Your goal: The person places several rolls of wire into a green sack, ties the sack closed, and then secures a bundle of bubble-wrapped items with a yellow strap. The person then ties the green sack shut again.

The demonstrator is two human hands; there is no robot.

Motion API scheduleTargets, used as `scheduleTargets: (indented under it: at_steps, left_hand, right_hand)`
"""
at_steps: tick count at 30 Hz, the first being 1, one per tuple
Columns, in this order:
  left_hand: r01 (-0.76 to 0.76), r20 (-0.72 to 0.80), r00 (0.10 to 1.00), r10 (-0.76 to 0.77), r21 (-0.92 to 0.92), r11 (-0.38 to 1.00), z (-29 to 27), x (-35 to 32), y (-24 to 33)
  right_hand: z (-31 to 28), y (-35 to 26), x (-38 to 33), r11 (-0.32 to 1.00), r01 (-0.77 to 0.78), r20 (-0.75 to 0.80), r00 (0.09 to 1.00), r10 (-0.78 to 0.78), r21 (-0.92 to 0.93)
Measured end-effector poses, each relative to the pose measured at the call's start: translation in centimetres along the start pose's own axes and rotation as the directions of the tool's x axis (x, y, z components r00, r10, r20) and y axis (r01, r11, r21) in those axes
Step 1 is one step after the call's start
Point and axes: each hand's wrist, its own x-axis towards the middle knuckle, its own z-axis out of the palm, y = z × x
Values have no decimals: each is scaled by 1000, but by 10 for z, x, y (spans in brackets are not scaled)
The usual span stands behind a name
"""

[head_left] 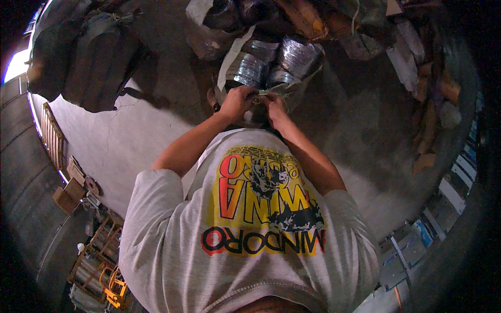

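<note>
Straight ahead of me stands an open pale woven sack (pixel 227 65) with a frayed rim. Inside it are several stacks of shiny silver round metal pieces (pixel 246 69), with bright glints like clear wrap. My left hand (pixel 241 101) is closed at the near rim, its fingertips pinching the sack's edge. Just to its right, my right hand (pixel 274 107) is closed on the same edge. Loose pale strands (pixel 261 95) show between the two hands. The fingertips are partly hidden, and the sack's lower part is dim.
Beyond the sack lie more filled sacks (pixel 209 44) and brown crumpled material (pixel 308 21). Large dark sacks (pixel 94 62) stand at the far left. Cardboard pieces (pixel 449 86) line the right side. At lower left are boxes (pixel 69 195) and a yellow metal frame (pixel 114 287).
</note>
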Motion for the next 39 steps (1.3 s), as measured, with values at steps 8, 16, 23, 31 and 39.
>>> scheduleTargets:
  at_steps: [8,16,23,31,39]
  left_hand:
    - [85,-66,993,-94,-127,988,3,-2,-2]
    - [27,-27,999,-28,-37,999,7,5,-12]
    - [111,53,992,-110,-1,994,9,10,-15]
    - [-54,170,985,42,64,996,-3,4,-8]
    - [-16,214,977,-24,181,983,0,2,4]
  right_hand:
    - [7,-25,-25,995,10,229,973,-33,100]
    - [9,-24,-25,988,-26,213,977,-8,154]
    - [11,-15,-23,980,166,-48,984,-172,-107]
    - [8,-27,-32,629,400,60,870,-489,-667]
    - [5,-7,-12,822,384,-53,894,-445,-421]
